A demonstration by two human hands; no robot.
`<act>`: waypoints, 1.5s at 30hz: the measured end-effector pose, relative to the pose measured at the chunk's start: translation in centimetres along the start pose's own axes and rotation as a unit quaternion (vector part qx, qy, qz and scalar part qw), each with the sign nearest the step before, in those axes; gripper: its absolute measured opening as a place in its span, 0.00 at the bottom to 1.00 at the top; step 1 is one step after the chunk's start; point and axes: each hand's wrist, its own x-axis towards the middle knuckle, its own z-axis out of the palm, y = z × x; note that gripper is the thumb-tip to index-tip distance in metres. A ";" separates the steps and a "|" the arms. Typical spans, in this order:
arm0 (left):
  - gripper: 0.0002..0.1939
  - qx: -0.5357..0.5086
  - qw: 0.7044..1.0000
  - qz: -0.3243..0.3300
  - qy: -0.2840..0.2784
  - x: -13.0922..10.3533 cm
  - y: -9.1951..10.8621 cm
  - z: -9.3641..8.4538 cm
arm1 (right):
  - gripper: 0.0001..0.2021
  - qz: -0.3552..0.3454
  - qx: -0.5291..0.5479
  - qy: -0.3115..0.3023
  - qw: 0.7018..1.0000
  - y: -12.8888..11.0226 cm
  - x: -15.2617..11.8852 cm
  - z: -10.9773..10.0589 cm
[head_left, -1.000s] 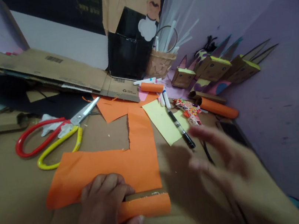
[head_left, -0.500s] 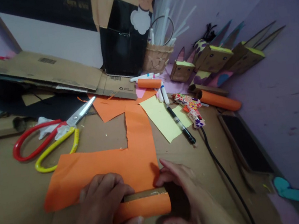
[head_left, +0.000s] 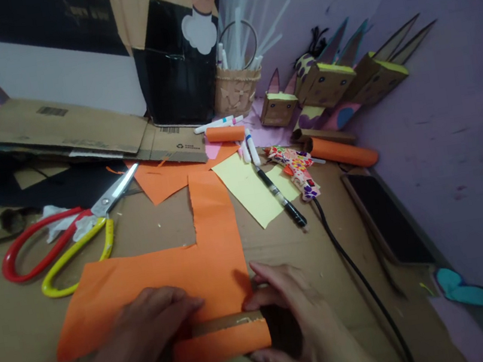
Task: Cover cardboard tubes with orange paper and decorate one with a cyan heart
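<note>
A cardboard tube (head_left: pixel 220 324) lies crosswise in front of me, its near side covered by an orange paper wrap (head_left: pixel 223 347). My right hand (head_left: pixel 300 311) curves about the tube's right end, fingertips at the far edge and thumb at the near edge. At the left end is my left hand (head_left: pixel 155 333), fingers stretched over the paper beyond and apart from the tube; its thumb is blurred. An L-shaped sheet of orange paper (head_left: pixel 147 277) spreads flat beyond the tube, partly under my left fingers.
Scissors (head_left: pixel 100 208) with red and yellow handles lie at left. Right of the paper are a black pen (head_left: pixel 283 198), a flowered glue gun (head_left: pixel 296 167) with a black cord (head_left: pixel 348 256), and a phone (head_left: pixel 388 219). Flattened cardboard (head_left: pixel 78 123) and a straw basket (head_left: pixel 235 91) stand behind.
My left hand has loosened and slid left, uncovering more of the wrapped tube. My right fingers and thumb have drawn in at its right end. The whole view has shifted slightly.
</note>
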 end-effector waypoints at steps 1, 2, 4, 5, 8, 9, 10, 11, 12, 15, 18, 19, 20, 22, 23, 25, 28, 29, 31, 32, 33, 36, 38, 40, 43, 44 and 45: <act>0.21 -0.012 1.000 -0.008 -0.002 0.7 -0.2 -0.7 | 0.39 0.000 -0.001 0.002 1.000 0.0 0.0 0.0; 0.19 -0.015 1.000 -0.013 -0.002 1.7 -0.1 -1.4 | 0.38 0.000 -0.001 0.005 1.000 -0.1 0.0 0.1; 0.18 0.025 0.999 -0.024 0.035 4.5 0.6 -2.6 | 0.38 0.000 0.000 0.007 1.000 -0.1 0.0 0.2; 0.19 0.046 0.998 -0.021 0.043 6.1 1.2 -2.9 | 0.38 -0.002 0.000 0.010 1.000 -0.1 0.0 0.2; 0.24 0.134 0.990 0.029 0.032 10.7 3.3 -2.9 | 0.39 -0.012 -0.004 0.008 1.000 0.0 -0.2 0.3; 0.26 0.167 0.985 0.027 0.040 11.9 3.8 -2.7 | 0.39 -0.015 -0.004 0.005 1.000 0.0 -0.3 0.3; 0.27 0.189 0.981 0.020 0.046 12.8 4.2 -2.3 | 0.39 -0.015 -0.006 0.001 1.000 0.1 -0.3 0.2; 0.29 0.205 0.977 0.013 0.049 13.5 4.4 -1.9 | 0.38 -0.014 -0.008 -0.005 1.000 0.1 -0.3 0.2; 0.29 0.216 0.975 0.006 0.050 14.1 4.4 -1.5 | 0.38 -0.013 -0.012 -0.009 1.000 0.1 -0.3 0.1; 0.26 0.215 0.975 0.015 0.044 14.7 3.9 -0.5 | 0.37 -0.021 -0.023 -0.007 0.999 -0.1 -0.2 -0.2; 0.14 0.205 0.977 0.045 0.042 14.6 3.5 -0.1 | 0.36 -0.016 -0.018 -0.011 1.000 -0.4 -0.1 -0.5; 0.12 0.208 0.975 0.057 0.044 14.6 3.5 -0.1 | 0.36 -0.011 -0.014 -0.017 1.000 -0.5 -0.1 -0.7; 0.12 0.215 0.973 0.067 0.050 14.5 3.5 -0.1 | 0.36 -0.006 -0.010 -0.024 1.000 -0.6 -0.1 -0.8; 0.11 0.223 0.970 0.074 0.059 14.5 3.7 0.0 | 0.36 -0.001 -0.005 -0.040 0.999 -0.7 -0.1 -1.0; 0.11 0.223 0.970 0.072 0.061 14.5 3.8 0.1 | 0.36 -0.005 -0.004 -0.046 0.999 -0.7 -0.2 -1.0; 0.11 0.224 0.970 0.064 0.067 14.6 3.9 0.3 | 0.36 -0.004 -0.007 -0.046 0.999 -0.7 -0.2 -1.0; 0.11 0.229 0.968 0.065 0.080 14.7 3.8 0.6 | 0.34 -0.010 -0.012 -0.035 0.999 -0.6 -0.2 -0.8; 0.11 0.229 0.968 0.066 0.084 14.8 3.7 0.7 | 0.35 -0.015 -0.013 -0.032 0.999 -0.4 -0.2 -0.7; 0.11 0.226 0.968 0.067 0.088 14.9 3.5 0.8 | 0.36 -0.028 -0.017 -0.027 0.999 -0.2 -0.3 -0.5; 0.11 0.224 0.968 0.067 0.089 14.9 3.4 0.8 | 0.38 -0.033 -0.019 -0.024 0.999 -0.1 -0.3 -0.4; 0.11 0.224 0.968 0.067 0.091 14.9 3.4 0.9 | 0.39 -0.037 -0.023 -0.022 0.999 0.1 -0.3 -0.3; 0.12 0.225 0.967 0.070 0.094 14.8 3.3 0.9 | 0.39 -0.038 -0.036 -0.029 0.998 0.2 -0.5 -0.3; 0.11 0.219 0.968 0.069 0.097 14.8 3.4 0.9 | 0.36 -0.040 -0.049 -0.030 0.998 0.1 -0.5 -0.4; 0.10 0.210 0.970 0.065 0.100 14.8 3.4 0.9 | 0.34 -0.047 -0.063 -0.023 0.997 -0.1 -0.5 -0.5; 0.10 0.201 0.972 0.065 0.105 14.8 3.3 0.9 | 0.32 -0.058 -0.081 -0.014 0.995 -0.6 -0.5 -0.6; 0.10 0.199 0.972 0.066 0.108 14.8 3.3 1.0 | 0.30 -0.057 -0.085 -0.015 0.995 -0.7 -0.4 -0.6; 0.10 0.197 0.972 0.069 0.111 14.8 3.3 1.0 | 0.29 -0.057 -0.085 -0.016 0.995 -0.7 -0.4 -0.7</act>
